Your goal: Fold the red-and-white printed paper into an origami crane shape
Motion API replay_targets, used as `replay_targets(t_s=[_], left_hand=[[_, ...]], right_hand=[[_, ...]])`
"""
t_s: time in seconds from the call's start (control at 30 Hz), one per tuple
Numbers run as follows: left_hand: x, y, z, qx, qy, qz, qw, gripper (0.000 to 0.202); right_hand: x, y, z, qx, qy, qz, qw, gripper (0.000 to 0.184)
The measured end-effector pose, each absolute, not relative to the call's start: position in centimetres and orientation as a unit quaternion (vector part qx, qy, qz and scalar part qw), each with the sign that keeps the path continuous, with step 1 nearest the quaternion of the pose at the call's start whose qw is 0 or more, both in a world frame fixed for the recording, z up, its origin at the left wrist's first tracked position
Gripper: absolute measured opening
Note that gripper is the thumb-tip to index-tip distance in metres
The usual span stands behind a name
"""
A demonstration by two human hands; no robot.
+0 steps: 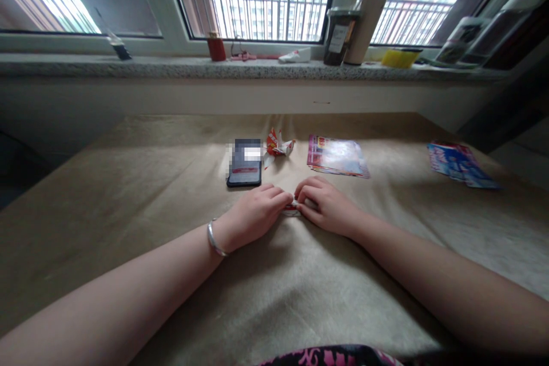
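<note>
My left hand (255, 213) and my right hand (325, 206) meet fingertip to fingertip at the middle of the tan cloth-covered table (128, 194). Both have curled fingers pinching a small folded piece of red and white paper (292, 209), which they mostly hide. A silver bracelet (214, 240) is on my left wrist. Behind the hands lies a folded red and white paper figure (278, 146). A dark phone (245, 163) lies flat just left of it.
A stack of colourful printed sheets (337, 156) lies behind my right hand, and another blue sheet (461, 164) at the far right. The stone windowsill (171, 67) holds a red cup (217, 47), a dark jar (338, 37), a yellow object (400, 58) and bottles.
</note>
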State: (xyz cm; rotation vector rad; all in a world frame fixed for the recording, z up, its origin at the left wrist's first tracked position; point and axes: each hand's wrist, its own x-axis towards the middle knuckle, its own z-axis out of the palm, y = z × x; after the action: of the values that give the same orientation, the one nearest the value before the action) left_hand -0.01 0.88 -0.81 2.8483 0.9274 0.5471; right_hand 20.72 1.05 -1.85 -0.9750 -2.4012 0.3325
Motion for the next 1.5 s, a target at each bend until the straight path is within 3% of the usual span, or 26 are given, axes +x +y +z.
replay_targets(t_s=[0.4, 0.67, 1.03, 1.5], left_hand=[[-0.26, 0.93, -0.90, 0.927, 0.285, 0.194, 0.146, 0.015], [-0.23, 0.80, -0.52, 0.911, 0.251, 0.252, 0.210, 0.014], [-0.20, 1.48, -1.15, 0.903, 0.269, 0.277, 0.186, 0.011], [-0.31, 1.60, -1.24, 0.918, 0.302, 0.239, 0.097, 0.016]], right_hand=[[20.71, 0.78, -1.53, -0.373, -0.880, 0.134, 0.262, 0.005], [20.77, 0.44, -1.61, -0.411, -0.840, 0.207, 0.288, 0.012], [20.71, 0.27, -1.62, -0.404, -0.844, 0.197, 0.294, 0.008], [20.48, 0.95, -2.17, -0.405, -0.869, 0.089, 0.272, 0.005]])
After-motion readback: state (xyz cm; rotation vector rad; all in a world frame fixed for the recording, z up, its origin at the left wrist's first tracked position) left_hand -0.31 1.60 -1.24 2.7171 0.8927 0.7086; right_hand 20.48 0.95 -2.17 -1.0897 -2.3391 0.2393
